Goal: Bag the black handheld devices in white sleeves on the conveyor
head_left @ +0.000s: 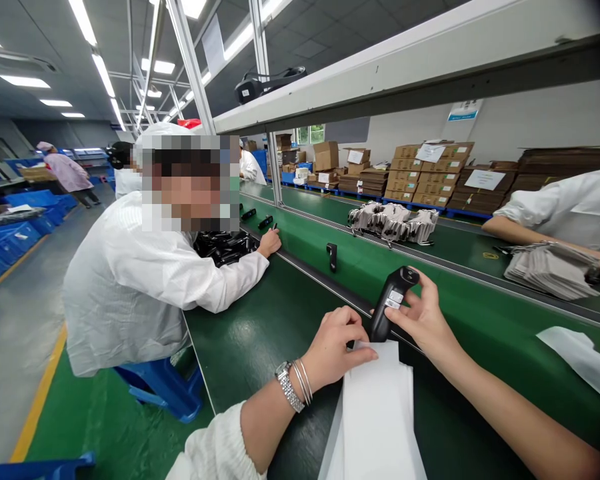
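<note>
My right hand [423, 310] grips a black handheld device [391, 303] with a curved head and small white labels on its side. The device is tilted, its lower end at the top edge of a white pouch [377, 413]; whether the tip is inside cannot be made out. My left hand [339, 343], with a watch and bangles at the wrist, pinches that top edge between thumb and fingers. Under the pouch lie more white sheets or pouches, partly hidden. A similar black device [333, 257] lies beyond my hands on the green belt [300, 243].
To the left, a co-worker in white [145, 273] reaches across the bench beside a pile of black devices [225, 247]. Bundles of pale packets [393, 222] lie across the belt. A white sheet [583, 360] rests at right. Overhead runs a shelf beam [405, 73].
</note>
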Available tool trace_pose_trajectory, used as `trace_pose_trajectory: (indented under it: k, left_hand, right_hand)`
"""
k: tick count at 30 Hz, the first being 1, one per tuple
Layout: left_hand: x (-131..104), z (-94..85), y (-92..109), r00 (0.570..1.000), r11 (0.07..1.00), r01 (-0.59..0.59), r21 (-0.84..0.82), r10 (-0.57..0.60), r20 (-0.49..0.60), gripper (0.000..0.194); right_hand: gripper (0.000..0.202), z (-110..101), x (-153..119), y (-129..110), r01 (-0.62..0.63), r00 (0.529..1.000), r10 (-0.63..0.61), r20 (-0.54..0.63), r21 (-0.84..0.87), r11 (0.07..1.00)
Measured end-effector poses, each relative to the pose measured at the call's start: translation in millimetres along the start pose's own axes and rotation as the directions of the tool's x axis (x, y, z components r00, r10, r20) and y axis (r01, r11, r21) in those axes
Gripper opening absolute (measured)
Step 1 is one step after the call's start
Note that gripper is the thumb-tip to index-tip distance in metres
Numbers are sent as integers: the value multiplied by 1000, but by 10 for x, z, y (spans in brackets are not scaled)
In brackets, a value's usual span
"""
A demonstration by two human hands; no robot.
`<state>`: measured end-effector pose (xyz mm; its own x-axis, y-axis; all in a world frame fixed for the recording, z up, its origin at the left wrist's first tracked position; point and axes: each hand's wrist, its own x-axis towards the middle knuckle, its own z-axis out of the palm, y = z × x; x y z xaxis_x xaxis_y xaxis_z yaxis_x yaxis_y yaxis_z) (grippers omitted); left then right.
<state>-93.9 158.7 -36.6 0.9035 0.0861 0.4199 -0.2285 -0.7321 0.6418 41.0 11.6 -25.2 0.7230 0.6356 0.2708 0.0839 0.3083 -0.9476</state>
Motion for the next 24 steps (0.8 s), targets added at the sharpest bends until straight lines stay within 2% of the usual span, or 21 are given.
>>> trace_pose_trajectory:
  k: [18, 21, 24]
  left_hand:
    - [18, -27, 60, 1000, 998, 28, -57, -28, -4, 16]
    - [25, -33, 88, 999, 987, 9, -164, -14, -34, 13]
    - [28, -58, 132, 995, 963, -9, -269, -19, -102, 9]
  right_hand:
    - [86, 17, -30, 65, -28, 999, 29, 40, -44, 999]
    - [69, 32, -46, 117, 11, 998, -4, 64, -112, 994]
    - [39, 71, -82, 144, -46, 986, 79, 149, -209, 977]
